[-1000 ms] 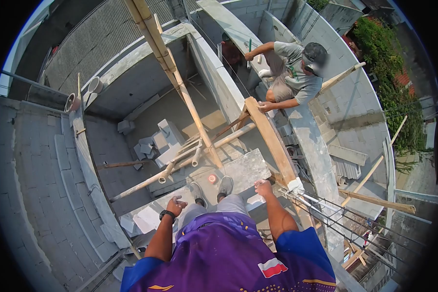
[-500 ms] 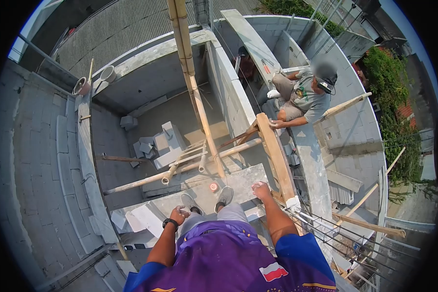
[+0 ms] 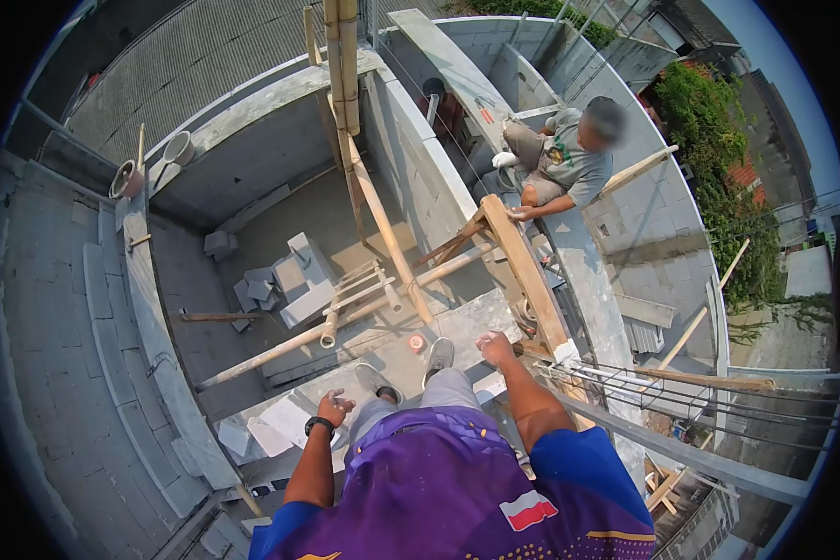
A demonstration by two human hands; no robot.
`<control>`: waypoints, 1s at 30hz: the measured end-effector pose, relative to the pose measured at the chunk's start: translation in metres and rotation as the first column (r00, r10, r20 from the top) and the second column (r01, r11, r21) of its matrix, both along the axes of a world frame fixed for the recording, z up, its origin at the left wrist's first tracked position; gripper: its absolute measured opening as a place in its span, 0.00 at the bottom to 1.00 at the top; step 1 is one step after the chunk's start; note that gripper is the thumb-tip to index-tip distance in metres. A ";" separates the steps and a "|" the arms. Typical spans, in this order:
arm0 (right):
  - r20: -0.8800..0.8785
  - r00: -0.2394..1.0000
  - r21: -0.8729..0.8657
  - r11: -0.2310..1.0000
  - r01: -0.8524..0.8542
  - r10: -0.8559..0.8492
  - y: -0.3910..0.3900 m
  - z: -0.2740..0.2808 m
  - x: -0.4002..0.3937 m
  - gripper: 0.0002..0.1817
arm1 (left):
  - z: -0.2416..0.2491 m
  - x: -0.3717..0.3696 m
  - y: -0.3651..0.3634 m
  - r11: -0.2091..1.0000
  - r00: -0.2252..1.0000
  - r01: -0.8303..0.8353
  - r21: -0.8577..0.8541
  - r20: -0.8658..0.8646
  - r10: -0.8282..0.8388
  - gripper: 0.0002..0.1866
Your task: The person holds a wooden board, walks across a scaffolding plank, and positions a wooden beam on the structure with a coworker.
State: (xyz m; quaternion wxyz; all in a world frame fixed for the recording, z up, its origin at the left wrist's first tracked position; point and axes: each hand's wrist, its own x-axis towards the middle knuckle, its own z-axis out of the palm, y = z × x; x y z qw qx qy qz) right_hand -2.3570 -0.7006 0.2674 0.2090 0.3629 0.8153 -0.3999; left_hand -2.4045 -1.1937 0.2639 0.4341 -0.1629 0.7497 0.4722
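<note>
My left hand (image 3: 334, 407), with a dark watch (image 3: 318, 425) on the wrist, hangs with fingers apart and nothing in it. It is over pale blocks (image 3: 285, 413) on the grey plank platform (image 3: 481, 313) under my feet. My right hand (image 3: 497, 349) is held out over the platform's right end, its fingers curled loosely with no object showing. White dust marks the fingers. Just right of it runs a long wooden beam (image 3: 528, 271). A small orange-and-white round object (image 3: 416, 343) lies on the platform in front of my grey shoes (image 3: 441, 354).
A co-worker (image 3: 569, 154) sits on the wall at the right, a hand at the beam's far end. Another person (image 3: 441, 110) is lower down behind the wall. Bamboo poles (image 3: 383, 210) cross ahead. Rebar (image 3: 663, 385) sticks out at the right. Blocks (image 3: 299, 280) lie on the floor below.
My view has shifted, so the walls and the co-worker sit further left. My feet have moved along the platform, and my left hand's fingers have spread.
</note>
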 end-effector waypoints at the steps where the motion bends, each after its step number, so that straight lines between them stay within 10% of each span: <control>1: 0.018 1.000 0.008 1.000 -0.005 0.005 -0.005 0.001 -0.002 0.17 | 0.000 -0.002 -0.012 1.000 1.000 0.004 -0.005 0.002 -0.004 0.37; 10: -0.004 0.996 0.144 0.986 -0.085 0.087 -0.012 0.034 -0.070 0.26 | -0.029 -0.013 -0.120 0.996 0.999 0.028 -0.084 -0.023 -0.030 0.32; 19: -0.181 0.966 -0.171 0.973 0.153 -0.184 0.000 0.094 -0.175 0.31 | -0.019 -0.011 -0.144 0.995 0.996 -0.021 -0.101 -0.084 0.013 0.35; 30: 0.313 0.918 -0.354 0.927 -0.125 0.244 -0.075 0.000 -0.009 0.18 | -0.030 0.086 -0.079 0.971 0.980 -0.199 -0.132 -0.004 0.200 0.33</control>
